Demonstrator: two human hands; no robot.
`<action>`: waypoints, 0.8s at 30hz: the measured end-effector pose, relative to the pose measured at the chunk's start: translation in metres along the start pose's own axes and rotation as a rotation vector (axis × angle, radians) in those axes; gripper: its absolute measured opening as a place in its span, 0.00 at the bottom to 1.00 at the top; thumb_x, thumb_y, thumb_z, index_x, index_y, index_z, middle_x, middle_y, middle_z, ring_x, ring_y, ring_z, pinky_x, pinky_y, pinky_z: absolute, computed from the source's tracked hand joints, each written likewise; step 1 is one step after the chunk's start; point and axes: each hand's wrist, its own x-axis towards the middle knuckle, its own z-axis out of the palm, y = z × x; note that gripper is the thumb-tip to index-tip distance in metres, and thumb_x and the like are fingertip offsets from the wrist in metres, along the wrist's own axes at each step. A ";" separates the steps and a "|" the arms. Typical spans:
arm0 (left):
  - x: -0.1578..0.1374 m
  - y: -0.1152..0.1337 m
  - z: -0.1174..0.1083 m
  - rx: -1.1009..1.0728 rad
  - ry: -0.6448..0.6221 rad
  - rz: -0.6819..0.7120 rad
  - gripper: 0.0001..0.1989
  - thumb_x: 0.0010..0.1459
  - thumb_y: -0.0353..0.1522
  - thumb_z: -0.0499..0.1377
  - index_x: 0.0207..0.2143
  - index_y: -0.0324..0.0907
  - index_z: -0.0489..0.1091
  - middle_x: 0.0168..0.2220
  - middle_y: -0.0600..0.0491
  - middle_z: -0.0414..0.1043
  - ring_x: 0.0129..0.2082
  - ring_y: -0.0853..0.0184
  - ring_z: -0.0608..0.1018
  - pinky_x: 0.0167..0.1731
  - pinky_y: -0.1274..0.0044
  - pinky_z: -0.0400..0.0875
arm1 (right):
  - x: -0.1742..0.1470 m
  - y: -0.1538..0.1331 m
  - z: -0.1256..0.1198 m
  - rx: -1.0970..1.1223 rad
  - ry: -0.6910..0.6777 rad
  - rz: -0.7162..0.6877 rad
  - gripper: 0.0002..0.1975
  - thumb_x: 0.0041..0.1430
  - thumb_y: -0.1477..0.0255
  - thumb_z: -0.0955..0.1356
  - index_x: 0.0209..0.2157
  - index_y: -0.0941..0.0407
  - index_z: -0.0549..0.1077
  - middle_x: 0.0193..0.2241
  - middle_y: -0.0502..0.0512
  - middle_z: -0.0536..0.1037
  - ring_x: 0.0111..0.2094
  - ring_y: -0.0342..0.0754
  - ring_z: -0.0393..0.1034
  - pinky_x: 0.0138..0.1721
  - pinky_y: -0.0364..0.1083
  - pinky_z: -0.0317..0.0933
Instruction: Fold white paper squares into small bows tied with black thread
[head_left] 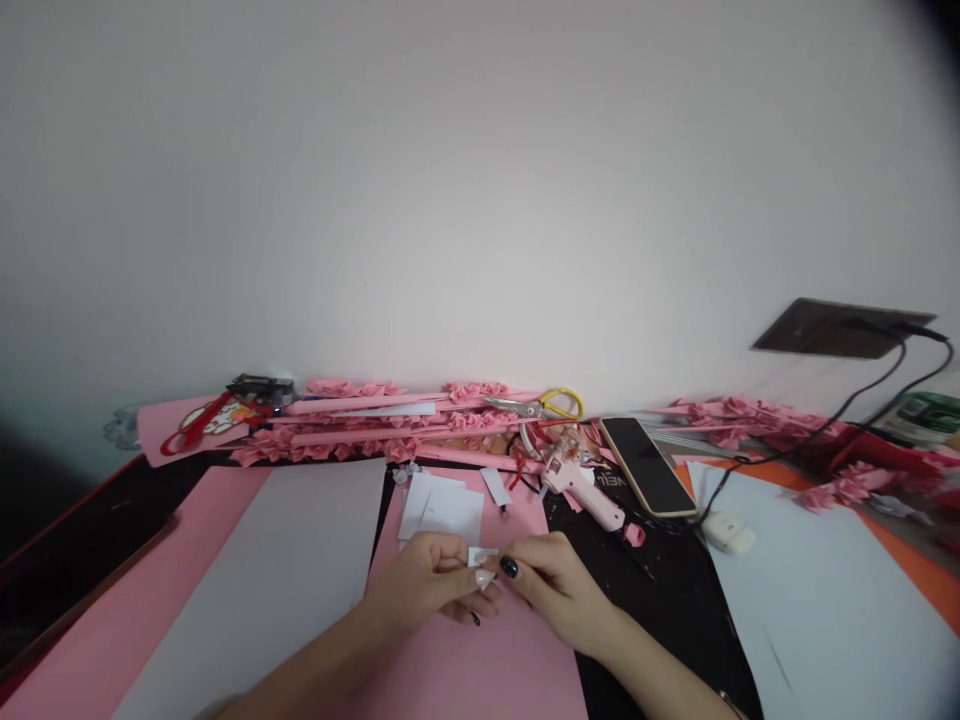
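Note:
Over a pink sheet of paper (480, 665), my left hand (431, 585) pinches a small piece of white paper (480, 555) between thumb and fingers. My right hand (555, 590) meets it from the other side, thumb and forefinger closed at the paper's edge. The fingers cover much of the piece, so its exact folds are hidden. Just beyond my left hand, white paper squares (454, 510) lie overlapping on the pink sheet. A narrow white strip (496, 487) rests to their right.
A pink glue gun (589, 490) lies behind my right hand, near a phone (649, 465) and white earbud case (727, 532). Yellow-handled scissors (559, 403) rest among pink paper flowers (360, 447) along the wall. Black cables run from a wall socket (832, 328). White sheets (277, 580) flank the workspace.

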 end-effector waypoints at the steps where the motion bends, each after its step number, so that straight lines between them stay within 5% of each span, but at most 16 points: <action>1: 0.000 0.000 0.000 0.005 -0.004 0.004 0.17 0.44 0.43 0.63 0.29 0.37 0.71 0.31 0.46 0.78 0.31 0.61 0.79 0.30 0.74 0.71 | 0.000 0.001 0.000 -0.002 0.008 0.004 0.22 0.63 0.64 0.56 0.19 0.59 0.64 0.16 0.45 0.57 0.18 0.38 0.50 0.21 0.39 0.47; 11: 0.001 -0.005 -0.001 0.010 -0.034 0.021 0.18 0.47 0.43 0.60 0.34 0.38 0.72 0.33 0.47 0.78 0.32 0.62 0.79 0.31 0.75 0.71 | -0.001 0.005 0.004 0.118 0.099 0.090 0.28 0.63 0.59 0.54 0.14 0.59 0.62 0.12 0.48 0.61 0.15 0.38 0.54 0.21 0.40 0.49; 17: 0.000 -0.007 0.003 0.010 -0.039 0.028 0.11 0.49 0.38 0.59 0.30 0.38 0.71 0.31 0.49 0.78 0.29 0.66 0.79 0.29 0.77 0.70 | 0.002 0.005 0.005 0.093 0.209 0.167 0.15 0.61 0.64 0.59 0.25 0.59 0.65 0.14 0.43 0.56 0.16 0.38 0.50 0.18 0.39 0.45; 20: -0.001 -0.009 0.007 0.035 -0.056 0.032 0.08 0.50 0.35 0.57 0.28 0.37 0.70 0.28 0.50 0.77 0.26 0.67 0.79 0.27 0.79 0.69 | 0.002 0.003 0.005 -0.026 0.124 0.141 0.08 0.59 0.70 0.62 0.26 0.58 0.63 0.17 0.43 0.57 0.19 0.38 0.50 0.20 0.38 0.46; 24: -0.001 -0.014 0.010 0.068 -0.054 0.031 0.06 0.50 0.32 0.55 0.26 0.38 0.67 0.25 0.52 0.76 0.24 0.67 0.78 0.24 0.79 0.68 | 0.001 -0.001 0.005 -0.178 -0.094 0.052 0.12 0.59 0.77 0.60 0.21 0.57 0.60 0.17 0.44 0.57 0.19 0.38 0.51 0.22 0.38 0.46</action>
